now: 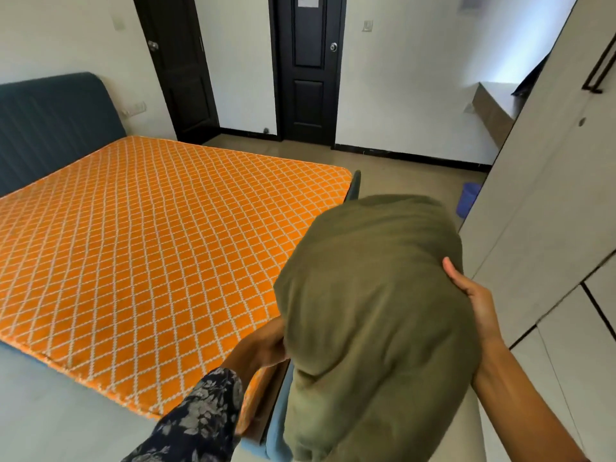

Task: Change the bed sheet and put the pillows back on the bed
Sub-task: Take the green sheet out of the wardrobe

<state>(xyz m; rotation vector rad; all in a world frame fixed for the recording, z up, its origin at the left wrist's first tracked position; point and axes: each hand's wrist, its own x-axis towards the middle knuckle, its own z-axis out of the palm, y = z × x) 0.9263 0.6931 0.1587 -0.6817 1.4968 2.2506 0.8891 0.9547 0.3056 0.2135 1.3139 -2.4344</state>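
We see a bare mattress (160, 235) in orange with a white diamond pattern filling the left of the view, no sheet on it, resting on a blue bed frame (278, 425) with a dark teal padded headboard (56, 125) at its far end. To the right stands a pale wardrobe (550, 201); two dark doors (308, 71) sit in the far wall, and a blue bucket (468, 198) rests on the floor beside the wardrobe. Nearer us, a bundled olive-green bed sheet (376, 321) is held up over the near right corner of the mattress — it hangs in a thick folded mass between both hands. The right hand (473, 295) presses its palm and thumb against the sheet's right side. The left hand (266, 345), in a dark floral sleeve (196, 421), grips the left edge, fingers closed into the cloth and partly hidden.
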